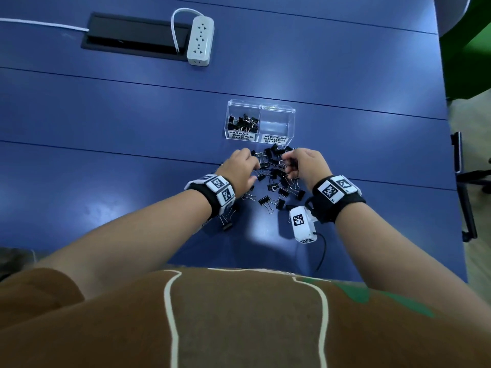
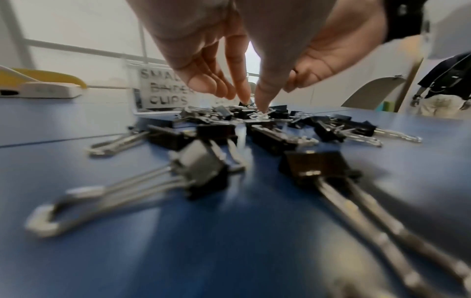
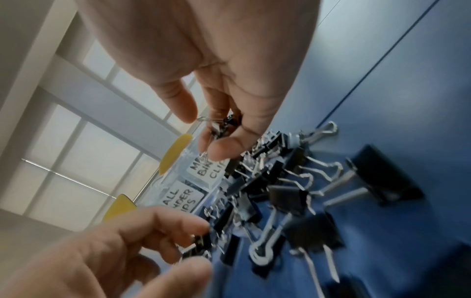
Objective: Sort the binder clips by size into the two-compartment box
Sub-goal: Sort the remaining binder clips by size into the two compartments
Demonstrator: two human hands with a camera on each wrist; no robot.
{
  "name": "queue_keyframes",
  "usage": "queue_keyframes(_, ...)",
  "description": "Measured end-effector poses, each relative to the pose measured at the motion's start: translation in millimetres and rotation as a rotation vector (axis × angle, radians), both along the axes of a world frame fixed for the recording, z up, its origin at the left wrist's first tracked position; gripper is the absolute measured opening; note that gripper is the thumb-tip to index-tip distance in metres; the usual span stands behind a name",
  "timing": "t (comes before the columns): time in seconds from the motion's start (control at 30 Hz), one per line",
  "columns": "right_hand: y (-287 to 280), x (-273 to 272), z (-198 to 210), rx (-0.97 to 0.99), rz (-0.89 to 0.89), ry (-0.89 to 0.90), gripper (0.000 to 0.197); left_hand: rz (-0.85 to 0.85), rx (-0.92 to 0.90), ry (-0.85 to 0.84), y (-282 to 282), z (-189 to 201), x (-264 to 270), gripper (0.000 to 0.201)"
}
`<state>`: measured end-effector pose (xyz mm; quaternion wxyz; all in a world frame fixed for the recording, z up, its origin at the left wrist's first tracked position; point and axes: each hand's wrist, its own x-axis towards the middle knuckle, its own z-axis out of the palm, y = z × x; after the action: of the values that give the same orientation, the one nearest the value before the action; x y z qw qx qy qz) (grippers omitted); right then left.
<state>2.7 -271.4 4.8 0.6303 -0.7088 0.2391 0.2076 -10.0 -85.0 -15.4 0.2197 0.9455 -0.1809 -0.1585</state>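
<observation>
A clear two-compartment box [image 1: 261,106] stands on the blue table [image 1: 132,115]. Its left side, labelled small, holds several small black clips [image 1: 243,120]. Its right side [image 1: 276,123], labelled medium, has nothing in it. A pile of black binder clips [image 1: 276,181] of mixed sizes lies just in front of the box, between my hands. My right hand [image 1: 288,166] pinches small binder clips [image 3: 221,126] between thumb and fingers, just above the pile. My left hand [image 2: 252,102] reaches down into the pile, thumb and index finger closing on a small clip [image 3: 200,245].
A white power strip [image 1: 200,41] and a black cable hatch [image 1: 135,35] lie at the far side of the table. The table's right edge [image 1: 451,155] runs close to a dark chair frame [image 1: 463,187]. Another person [image 2: 446,86] stands beyond the table.
</observation>
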Motion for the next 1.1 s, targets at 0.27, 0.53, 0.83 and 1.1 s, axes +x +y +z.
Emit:
queue_keyframes(0.27,7,47,27,-0.202,0.145,-0.168,0.019,0.013,0.045,0.113,-19,-9,2,0.026)
queue_keyframes(0.53,60,88,35,-0.561,0.466,-0.361,0.018,-0.144,0.135,0.099,-5,-6,5,0.022)
queue_keyframes(0.83,67,84,32,-0.586,0.465,-0.413,0.017,-0.139,0.085,0.088,15,18,20,0.027)
queue_keyframes(1.1,32,23,10,-0.612,0.432,-0.308,0.016,0.258,-0.273,-0.080,26,48,75,0.022)
